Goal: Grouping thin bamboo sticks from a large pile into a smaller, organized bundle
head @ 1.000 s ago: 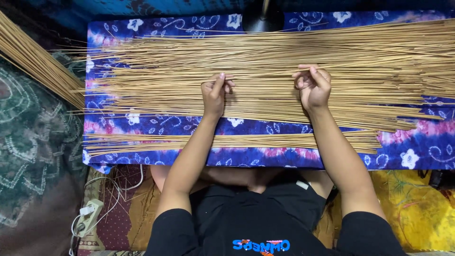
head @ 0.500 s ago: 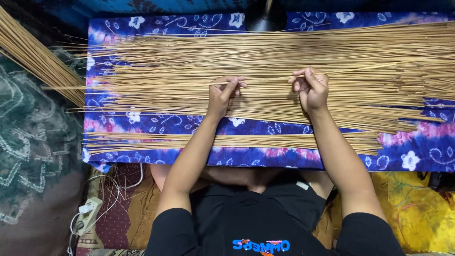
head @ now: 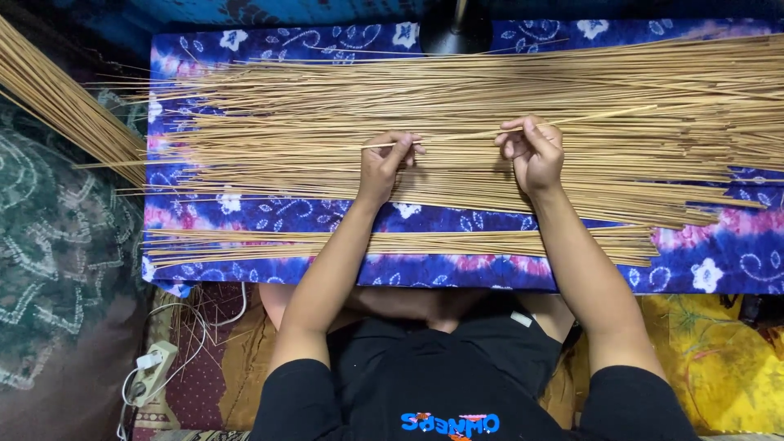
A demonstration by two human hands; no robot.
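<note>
A wide layer of thin tan sticks (head: 457,98) lies across a blue and purple flowered cloth (head: 269,214) on a low board. My left hand (head: 382,167) and my right hand (head: 535,155) rest on the pile near its middle. Both pinch one single stick (head: 457,137), lifted slightly above the rest and running from my left fingers past my right fingers toward the right. A smaller, separate row of sticks (head: 392,243) lies along the near edge of the cloth, just in front of my wrists.
Another bundle of sticks (head: 57,98) slants off the board at the far left over a green patterned cushion (head: 57,269). A white power strip with cables (head: 151,371) lies on the floor at the lower left. Yellow fabric (head: 719,359) sits at the lower right. A dark stand base (head: 456,33) is at the back.
My left hand turned from lying flat to pinching. Both hands picked one stick out of the pile and raised it between them.
</note>
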